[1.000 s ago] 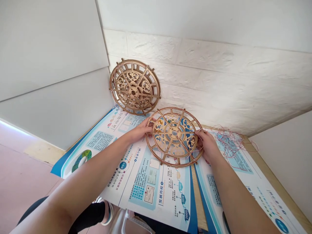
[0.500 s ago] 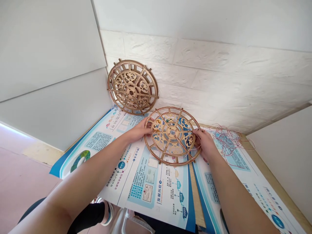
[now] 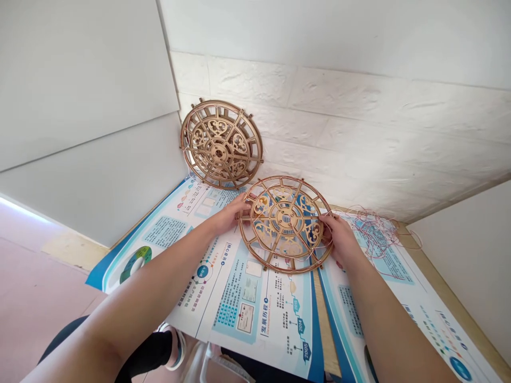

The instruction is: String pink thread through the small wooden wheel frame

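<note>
The left hand (image 3: 229, 217) and the right hand (image 3: 341, 239) stand apart on opposite sides of a fretwork wooden wheel (image 3: 285, 218), which lies flat on a printed poster (image 3: 235, 298). The right fingers curl around the rim; whether the left clamps it or only touches it, I cannot tell. An even hold across the rim spares the thin spokes. Just beyond the right hand, a tangle of pink thread (image 3: 373, 236) could snag. Beyond the left hand, a matching wooden wheel (image 3: 221, 143) leans against a brick-textured wall (image 3: 359, 133), above the worktop (image 3: 443, 287).
</note>
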### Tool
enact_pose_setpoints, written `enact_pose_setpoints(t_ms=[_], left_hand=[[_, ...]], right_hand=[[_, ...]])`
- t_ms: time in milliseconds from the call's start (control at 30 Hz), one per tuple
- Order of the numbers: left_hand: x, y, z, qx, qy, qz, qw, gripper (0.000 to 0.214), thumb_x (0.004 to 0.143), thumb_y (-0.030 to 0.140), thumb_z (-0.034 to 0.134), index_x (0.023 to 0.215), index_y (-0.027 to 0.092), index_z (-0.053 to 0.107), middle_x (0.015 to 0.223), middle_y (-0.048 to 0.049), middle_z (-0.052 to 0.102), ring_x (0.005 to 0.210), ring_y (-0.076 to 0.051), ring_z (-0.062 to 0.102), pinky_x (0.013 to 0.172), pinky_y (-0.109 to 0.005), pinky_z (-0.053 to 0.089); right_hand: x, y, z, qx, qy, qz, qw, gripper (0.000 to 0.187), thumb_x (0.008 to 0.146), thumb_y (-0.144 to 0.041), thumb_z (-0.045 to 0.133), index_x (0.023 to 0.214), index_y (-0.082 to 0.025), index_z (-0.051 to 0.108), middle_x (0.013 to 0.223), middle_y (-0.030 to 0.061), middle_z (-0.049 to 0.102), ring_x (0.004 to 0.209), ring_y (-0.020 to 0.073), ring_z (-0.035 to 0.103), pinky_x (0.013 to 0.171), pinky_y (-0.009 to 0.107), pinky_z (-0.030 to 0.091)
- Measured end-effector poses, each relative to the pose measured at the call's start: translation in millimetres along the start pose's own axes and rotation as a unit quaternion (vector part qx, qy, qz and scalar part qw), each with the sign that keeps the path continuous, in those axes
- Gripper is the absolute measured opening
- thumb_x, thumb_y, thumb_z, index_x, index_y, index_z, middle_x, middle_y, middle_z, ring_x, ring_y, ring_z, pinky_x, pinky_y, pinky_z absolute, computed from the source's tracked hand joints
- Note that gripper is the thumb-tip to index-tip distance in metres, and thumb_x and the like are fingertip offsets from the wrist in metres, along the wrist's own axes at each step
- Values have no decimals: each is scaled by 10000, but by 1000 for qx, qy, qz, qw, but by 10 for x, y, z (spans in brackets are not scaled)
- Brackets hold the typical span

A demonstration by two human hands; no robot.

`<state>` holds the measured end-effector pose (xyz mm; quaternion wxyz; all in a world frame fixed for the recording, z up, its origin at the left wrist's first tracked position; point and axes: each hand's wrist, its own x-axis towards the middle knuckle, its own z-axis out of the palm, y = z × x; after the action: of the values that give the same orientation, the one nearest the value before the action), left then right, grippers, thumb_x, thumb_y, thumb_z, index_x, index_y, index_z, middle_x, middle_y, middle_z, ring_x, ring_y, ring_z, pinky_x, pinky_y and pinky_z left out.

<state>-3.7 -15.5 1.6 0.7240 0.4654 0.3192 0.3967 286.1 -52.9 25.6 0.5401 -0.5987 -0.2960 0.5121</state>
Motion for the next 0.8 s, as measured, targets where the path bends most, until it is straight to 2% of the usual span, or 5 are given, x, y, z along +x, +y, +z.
enact_pose_setpoints(t_ms=[167,367,567,800], left_hand=[[5,1,4,54,-3,29,998,626,589,162,781,1124,231,462,1038,-36,647,884,-185,637,661,-265,432],[-6,6,-14,20,-14,5,1000,492,702,246,665,1154,245,470,1109,-42,640,931,-196,654,712,-296,478],[14,-5,0,59,-10,30,998,614,618,169,789,1130,233,456,1053,-40,641,976,-213,651,775,-314,490],[-31,51,53,15,-11,6,1000,489,691,225,696,1120,232,462,996,-27,649,871,-190,648,679,-285,447]], right_hand=[[-22,-28,26,-3,-2,0,1000,239,591,-238,744,747,-199,566,639,-15,609,519,129,553,394,210,405],[-1,-16,11,-1,5,5,1000,239,612,-234,743,757,-197,557,632,-23,605,521,130,572,392,203,420],[25,6,-14,1,-11,-3,1000,243,622,-236,754,777,-197,571,653,-21,629,538,138,592,398,205,441],[39,13,-43,1,-7,-1,1000,262,608,-255,776,769,-194,578,647,-31,621,528,123,569,425,204,461]])
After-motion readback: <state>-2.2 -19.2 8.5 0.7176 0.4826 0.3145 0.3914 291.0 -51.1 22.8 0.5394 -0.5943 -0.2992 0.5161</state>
